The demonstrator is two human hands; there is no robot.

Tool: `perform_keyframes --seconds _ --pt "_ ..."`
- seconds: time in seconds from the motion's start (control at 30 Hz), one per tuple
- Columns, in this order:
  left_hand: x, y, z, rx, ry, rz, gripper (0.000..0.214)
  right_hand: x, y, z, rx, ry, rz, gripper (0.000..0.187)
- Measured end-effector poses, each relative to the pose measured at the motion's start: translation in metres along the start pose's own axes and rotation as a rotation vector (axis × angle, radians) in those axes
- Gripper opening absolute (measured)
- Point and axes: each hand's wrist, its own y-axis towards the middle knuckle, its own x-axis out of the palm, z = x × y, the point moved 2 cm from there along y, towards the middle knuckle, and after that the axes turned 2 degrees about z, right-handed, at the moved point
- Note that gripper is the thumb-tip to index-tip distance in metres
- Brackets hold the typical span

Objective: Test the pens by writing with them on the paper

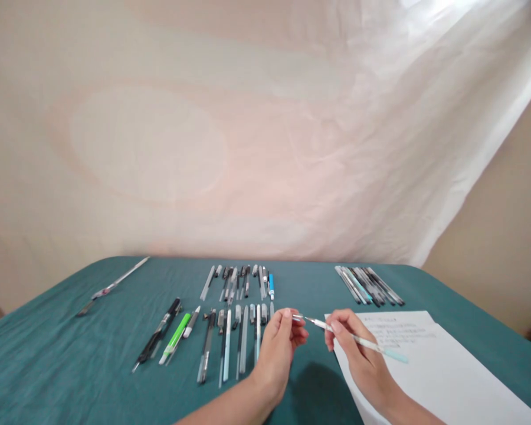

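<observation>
Between the thumb and fingers of my right hand (351,342) is a slim pen (371,343), white near its tip and pale turquoise at the back end. Its metal point faces left, toward my left hand (281,342). That hand pinches a small clear, silvery piece that looks like a pen cap (297,317), its open side facing the pen tip. A narrow gap seems to lie between tip and cap. Both hands are raised above the table, the right one over the left edge of a paper sheet (442,378) with handwritten lines.
Pen parts lie in a near row (243,342) and a far row (232,283). To the left are a black pen (159,330), a green pen (176,338) and a long thin stick (119,285). Several pens (369,285) lie together behind the paper on the green cloth (71,354).
</observation>
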Motion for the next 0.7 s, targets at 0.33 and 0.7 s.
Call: perform_keyframes --seconds 0.33,0.7 --pt "0.0052 -0.0070 0.0003 0.006 0.091 -0.094 0.038 0.0034 -0.0019 0.0006 0.053 0.032 -0.036 0.021" --pt "0.0043 -0.0083 -0.0026 0.031 0.233 -0.081 0.044 0.0078 -0.0040 0.0026 -0.076 -0.059 -0.027 0.016"
